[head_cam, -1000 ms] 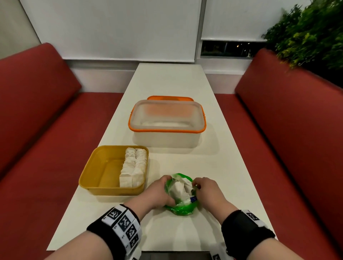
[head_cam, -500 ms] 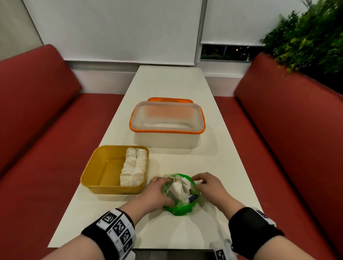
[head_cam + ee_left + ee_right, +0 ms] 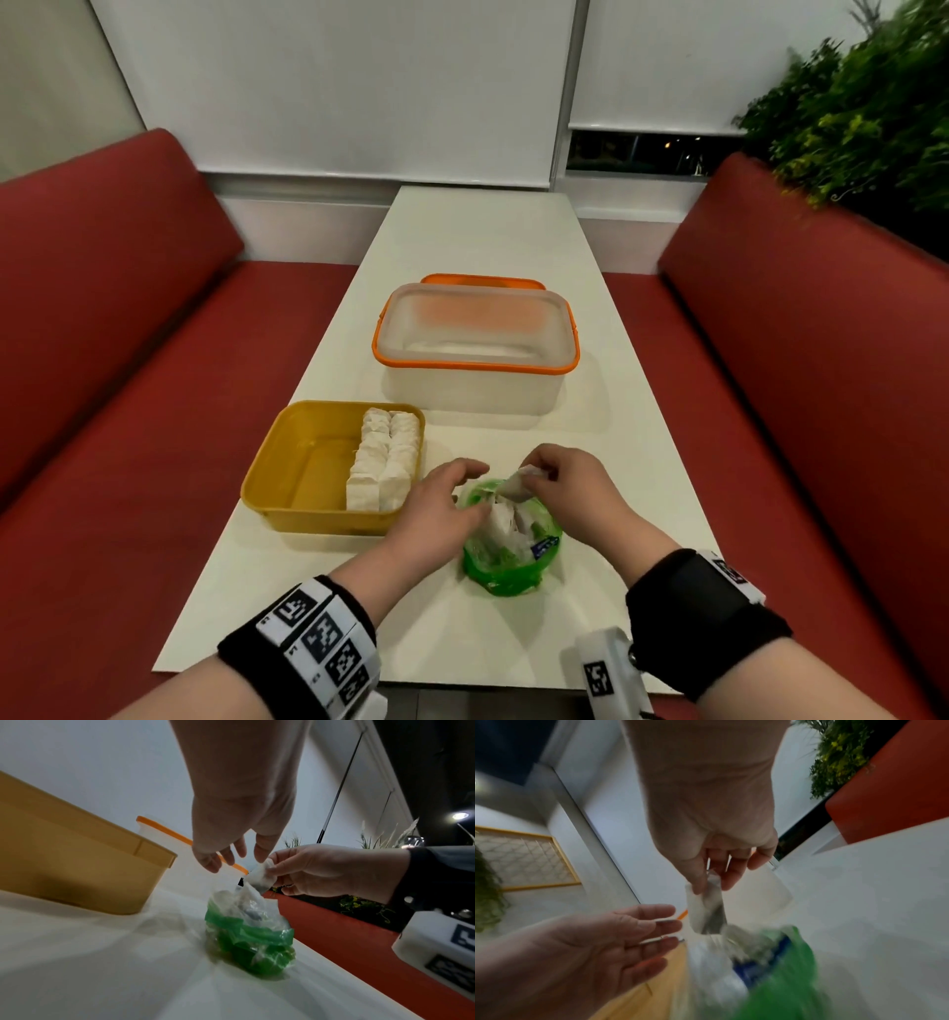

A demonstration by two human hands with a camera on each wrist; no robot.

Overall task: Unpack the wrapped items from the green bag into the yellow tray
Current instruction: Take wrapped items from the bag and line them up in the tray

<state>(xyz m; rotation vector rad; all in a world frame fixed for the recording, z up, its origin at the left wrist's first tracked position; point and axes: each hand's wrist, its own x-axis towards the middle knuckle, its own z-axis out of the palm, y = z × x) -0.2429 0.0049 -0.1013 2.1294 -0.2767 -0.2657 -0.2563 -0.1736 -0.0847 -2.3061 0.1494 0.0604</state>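
The green bag (image 3: 508, 555) (image 3: 253, 937) (image 3: 782, 969) stands open on the white table near its front edge, with white wrapped items inside. My right hand (image 3: 557, 483) (image 3: 303, 871) (image 3: 711, 880) pinches one white wrapped item (image 3: 518, 483) (image 3: 260, 877) (image 3: 703, 912) just above the bag's mouth. My left hand (image 3: 441, 506) (image 3: 231, 852) (image 3: 618, 941) hovers beside the bag's left rim with fingers spread, holding nothing. The yellow tray (image 3: 287, 462) (image 3: 64, 850) lies to the left, with two rows of wrapped items (image 3: 382, 465) along its right side.
A clear tub with an orange rim (image 3: 475, 342) stands behind the tray and bag, an orange lid (image 3: 482, 281) behind it. Red bench seats (image 3: 118, 411) flank the narrow table (image 3: 482, 231). Green plants (image 3: 862, 103) rise at the right.
My right hand has lifted a wrapped item up out of the bag. My left hand has let go of the bag's rim and opened beside it.
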